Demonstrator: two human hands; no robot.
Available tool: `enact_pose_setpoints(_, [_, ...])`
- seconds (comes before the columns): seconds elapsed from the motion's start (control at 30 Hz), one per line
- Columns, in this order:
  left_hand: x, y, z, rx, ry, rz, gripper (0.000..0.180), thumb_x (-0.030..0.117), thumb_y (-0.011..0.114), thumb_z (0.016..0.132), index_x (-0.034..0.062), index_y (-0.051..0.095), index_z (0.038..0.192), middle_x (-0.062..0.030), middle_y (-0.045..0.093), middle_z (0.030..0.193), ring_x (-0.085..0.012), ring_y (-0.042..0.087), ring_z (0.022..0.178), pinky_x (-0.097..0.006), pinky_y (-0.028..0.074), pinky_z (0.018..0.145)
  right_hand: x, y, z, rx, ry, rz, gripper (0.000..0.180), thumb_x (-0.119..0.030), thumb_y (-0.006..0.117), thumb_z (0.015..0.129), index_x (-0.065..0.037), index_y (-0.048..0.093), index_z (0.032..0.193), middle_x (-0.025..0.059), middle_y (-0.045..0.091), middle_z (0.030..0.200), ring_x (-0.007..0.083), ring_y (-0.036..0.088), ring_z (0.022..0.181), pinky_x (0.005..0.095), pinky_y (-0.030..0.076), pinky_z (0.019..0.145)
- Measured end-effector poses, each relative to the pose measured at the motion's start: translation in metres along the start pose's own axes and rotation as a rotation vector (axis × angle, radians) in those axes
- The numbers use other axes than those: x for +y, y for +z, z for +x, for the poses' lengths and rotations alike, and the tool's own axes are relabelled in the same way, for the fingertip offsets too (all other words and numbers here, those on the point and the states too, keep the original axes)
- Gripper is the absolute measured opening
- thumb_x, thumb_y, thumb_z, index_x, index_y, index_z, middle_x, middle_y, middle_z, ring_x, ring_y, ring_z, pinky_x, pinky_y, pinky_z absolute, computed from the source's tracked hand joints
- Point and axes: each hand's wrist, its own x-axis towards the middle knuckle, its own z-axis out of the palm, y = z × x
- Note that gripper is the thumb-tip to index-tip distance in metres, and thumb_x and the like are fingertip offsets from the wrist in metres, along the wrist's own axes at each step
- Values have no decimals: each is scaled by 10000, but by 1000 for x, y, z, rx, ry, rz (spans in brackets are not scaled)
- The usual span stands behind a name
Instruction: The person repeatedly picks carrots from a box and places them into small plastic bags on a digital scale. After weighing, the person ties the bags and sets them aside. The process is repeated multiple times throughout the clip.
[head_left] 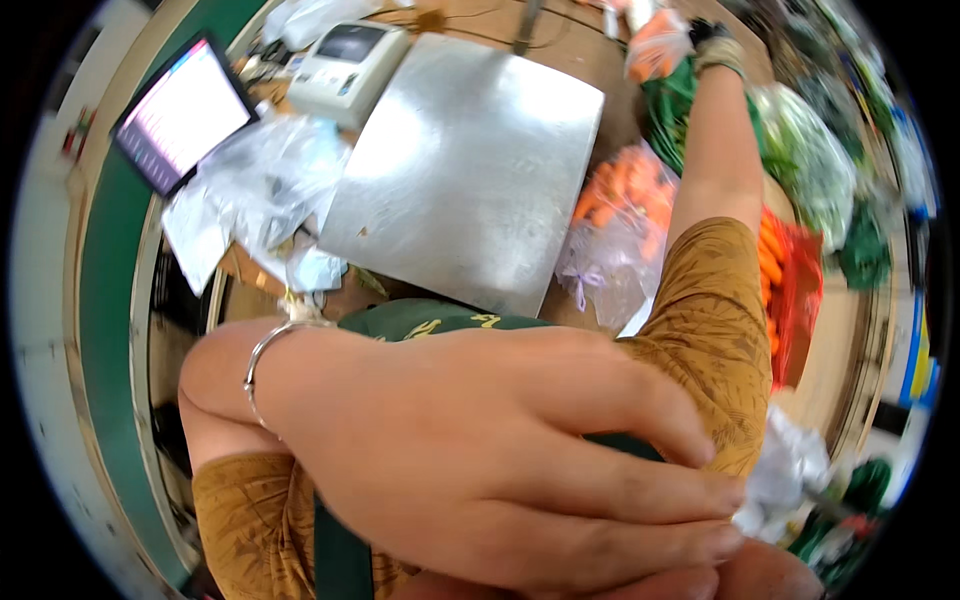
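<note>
Head view: beside the clear plastic bag of orange carrots [657, 50] on the brown desk [622, 112], the right hand [710, 36] is placed, left hand [490, 440] half-curled, both grips indiscernible; reaching is judged current, a firm hold required next.

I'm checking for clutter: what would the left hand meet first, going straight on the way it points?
The left hand would probably meet the pale plastic bag, just past its fingers in the picture. Depth is unclear, though: the hand looks much nearer and might pass above it.
</note>
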Motion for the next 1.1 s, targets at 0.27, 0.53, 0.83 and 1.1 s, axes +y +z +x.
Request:
enact_pose_setpoints(0.27, [-26, -54, 20, -373, 119, 134, 216, 104, 641, 907, -83, 686, 1004, -194, 687, 1041, -306, 626, 912, -350, 568, 699, -92, 41, 23, 595, -340, 338, 298, -285, 650, 873, -108, 663, 1113, 138, 697, 1032, 324, 666, 891, 410, 524, 836])
enact_pose_setpoints(0.53, [15, -42, 10, -433, -17, 8, 369, 217, 573, 952, -91, 640, 1143, -206, 647, 1158, -343, 597, 1040, -402, 550, 796, -163, -49, -229, -336, 86, 1740, 375, -201, 550, 983, 54, 553, 1259, 125, 679, 1006, 216, 664, 922, 331, 501, 884])
enact_pose_setpoints(0.83, [101, -291, 29, 99, -468, 1008, 194, 89, 543, 965, -6, 678, 1067, -121, 689, 882, -154, 642, 836, -274, 507, 802, -216, -93, -402, -223, 373, 1707, 339, -163, 562, 977, 39, 562, 1249, 102, 673, 986, 194, 657, 891, 340, 517, 851])
enact_pose_setpoints(1.1, [76, -482, -138, -352, -827, 2234, 912, 531, 784, 693, 101, 434, 1418, -237, 282, 1506, -425, 218, 1407, -600, 221, 1090, -314, -154, -390, -435, 186, 1573, 292, -102, 550, 974, 29, 582, 1233, 93, 677, 922, 162, 640, 872, 295, 494, 840])
